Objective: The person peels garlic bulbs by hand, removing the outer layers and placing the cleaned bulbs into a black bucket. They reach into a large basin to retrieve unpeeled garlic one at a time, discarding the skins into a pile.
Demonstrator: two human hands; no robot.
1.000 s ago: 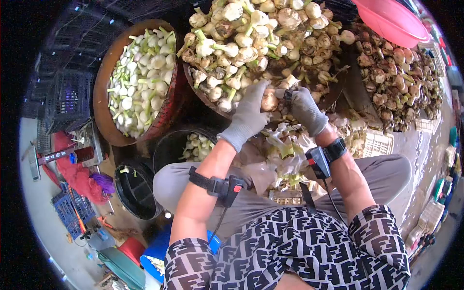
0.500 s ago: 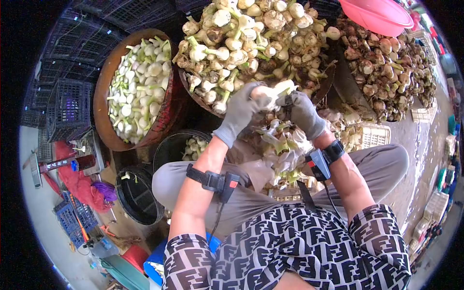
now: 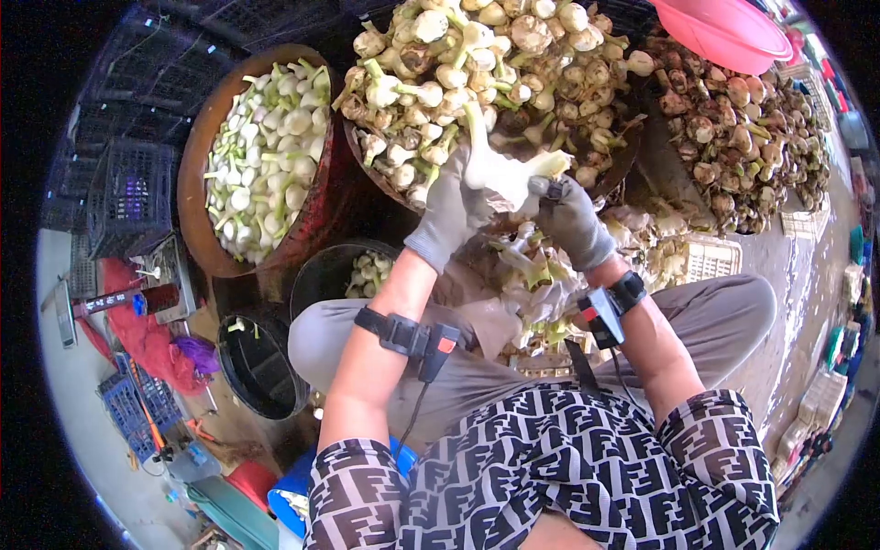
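A white garlic bulb (image 3: 495, 176) with a pale green stem pointing up is held over the heap in front of me. My left hand (image 3: 447, 213), in a grey glove, is closed around the bulb from the left. My right hand (image 3: 573, 222), also gloved, is closed at the bulb's right side, pinching a strip of garlic skin (image 3: 548, 166) that stands out from it. Something small and dark sits at the right fingertips; I cannot make out what it is. Below both hands lies a pile of loose garlic skins (image 3: 534, 280).
Unpeeled garlic heaps up in a wide basin (image 3: 385, 188) ahead. White garlic fills a rusty tub (image 3: 194, 174) on the left. Darker garlic (image 3: 742, 137) lies at right under a pink basin (image 3: 729, 37). Two black buckets (image 3: 261, 367) stand near my left knee.
The garlic bulb has turned so its stem points up, and a skin strip now spreads toward my right hand. My left hand has shifted slightly down and left.
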